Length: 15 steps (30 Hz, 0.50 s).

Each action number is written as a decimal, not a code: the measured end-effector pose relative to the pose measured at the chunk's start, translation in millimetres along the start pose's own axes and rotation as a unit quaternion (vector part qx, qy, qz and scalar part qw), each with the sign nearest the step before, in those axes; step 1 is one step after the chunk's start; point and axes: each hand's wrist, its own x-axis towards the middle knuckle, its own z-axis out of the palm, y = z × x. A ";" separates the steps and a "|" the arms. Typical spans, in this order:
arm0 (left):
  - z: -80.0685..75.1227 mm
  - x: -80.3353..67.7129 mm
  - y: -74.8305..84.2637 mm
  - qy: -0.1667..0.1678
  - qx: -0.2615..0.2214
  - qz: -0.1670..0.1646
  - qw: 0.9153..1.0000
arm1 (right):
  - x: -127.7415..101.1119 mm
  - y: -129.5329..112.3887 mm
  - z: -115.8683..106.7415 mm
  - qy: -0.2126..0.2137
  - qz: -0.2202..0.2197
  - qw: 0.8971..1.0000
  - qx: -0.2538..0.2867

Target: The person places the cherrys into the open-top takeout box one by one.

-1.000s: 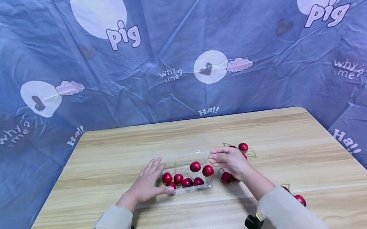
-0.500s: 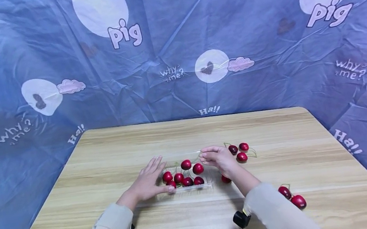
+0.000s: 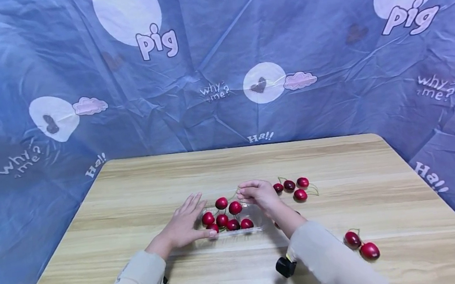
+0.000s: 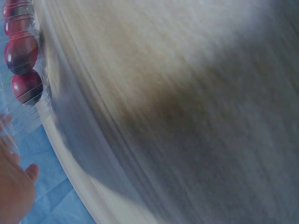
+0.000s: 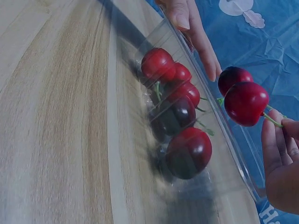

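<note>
A clear plastic box lies on the table with several red cherries inside. My left hand rests at the box's left end, fingers fairly straight and spread, thumb at the near rim. My right hand pinches the green stems of a pair of cherries. In the head view the pair hangs over the box; the right wrist view shows it above the rim, apart from the fruit inside. The left wrist view catches cherries through the box wall and part of my left hand.
Several loose cherries lie right of the box. Another two cherries sit nearer the right front, and one beside my right wrist is mostly hidden. Behind the wooden table hangs a blue printed cloth.
My right hand has moved left with the pair of cherries, from the box's right end to over its middle. More loose cherries show behind it. My left hand stays at the box.
</note>
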 end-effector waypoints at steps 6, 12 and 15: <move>-0.2 1.0 0.2 -0.003 0.000 -0.005 1.000 | 6.4 2.7 7.0 0.016 -0.006 1.000 -0.006; -0.2 1.0 0.2 -0.007 0.003 -0.011 1.000 | 11.9 5.9 14.1 0.026 -0.001 0.999 -0.022; 0.6 0.3 0.2 -0.006 0.000 -0.009 1.000 | 12.9 7.6 18.1 0.026 0.001 0.999 -0.039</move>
